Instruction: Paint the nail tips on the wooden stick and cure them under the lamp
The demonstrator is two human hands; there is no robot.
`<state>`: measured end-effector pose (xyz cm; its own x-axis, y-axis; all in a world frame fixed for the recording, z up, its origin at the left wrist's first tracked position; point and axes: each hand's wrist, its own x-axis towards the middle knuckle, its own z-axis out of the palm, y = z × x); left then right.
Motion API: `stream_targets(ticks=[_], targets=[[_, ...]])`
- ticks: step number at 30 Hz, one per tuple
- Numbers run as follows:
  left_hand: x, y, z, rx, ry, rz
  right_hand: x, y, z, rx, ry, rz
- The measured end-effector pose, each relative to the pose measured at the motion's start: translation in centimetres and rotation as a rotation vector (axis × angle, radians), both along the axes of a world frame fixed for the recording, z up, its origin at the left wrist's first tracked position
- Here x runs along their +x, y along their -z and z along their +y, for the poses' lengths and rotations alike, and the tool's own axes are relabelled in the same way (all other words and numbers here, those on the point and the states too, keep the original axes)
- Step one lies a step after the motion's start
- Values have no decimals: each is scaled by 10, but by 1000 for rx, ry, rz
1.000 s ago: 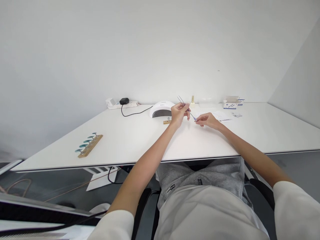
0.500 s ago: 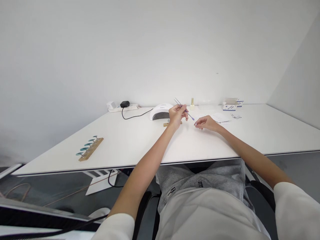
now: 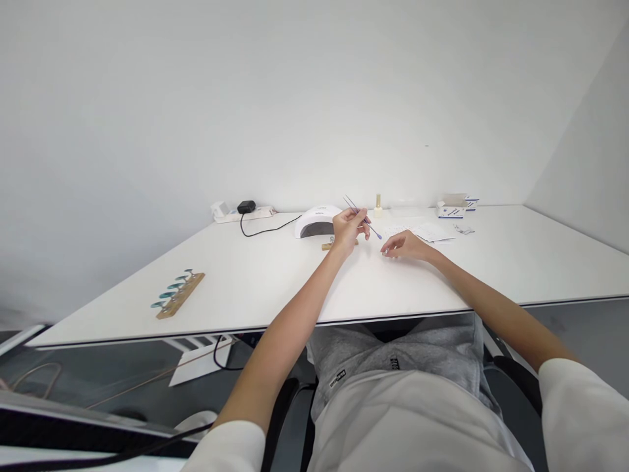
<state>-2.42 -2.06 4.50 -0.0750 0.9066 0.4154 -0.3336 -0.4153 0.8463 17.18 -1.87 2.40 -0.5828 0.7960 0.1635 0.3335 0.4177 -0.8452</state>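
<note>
The table carries everything here, and its white top is a risk by itself: a small pale thing that falls on it could be hard to find again. The lamp stands just behind the left hand, so a careless push of the wrist could knock it. The sheets lie behind the right hand, close to its knuckles; if this hand goes back too low, it could drag them. The rack, with its green pieces, is well apart on the left and seems in little danger. The left hand keeps its fingers closed around the tweezers, while the right hand rests low, its fingertips in a narrow pinch. The block is partly hidden behind the left wrist, where it could be bumped without being noticed. The bottle stands upright farther back, out of easy reach of an elbow. The tweezers point their two free prongs upward and their purple end toward the right hand, so a sudden move could poke the fingers. Smallest is the piece at the right fingertips, too small to identify; too weak a pinch could drop it.
</note>
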Motion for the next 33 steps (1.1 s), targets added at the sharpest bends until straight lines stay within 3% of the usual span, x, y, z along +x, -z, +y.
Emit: stream_targets(ticks=[15, 33], targets=[[-1, 2, 1, 0, -9, 17, 2, 9, 8, 13, -321, -187], [-2, 2, 0, -21, -13, 29, 2, 8, 8, 24, -317, -195]])
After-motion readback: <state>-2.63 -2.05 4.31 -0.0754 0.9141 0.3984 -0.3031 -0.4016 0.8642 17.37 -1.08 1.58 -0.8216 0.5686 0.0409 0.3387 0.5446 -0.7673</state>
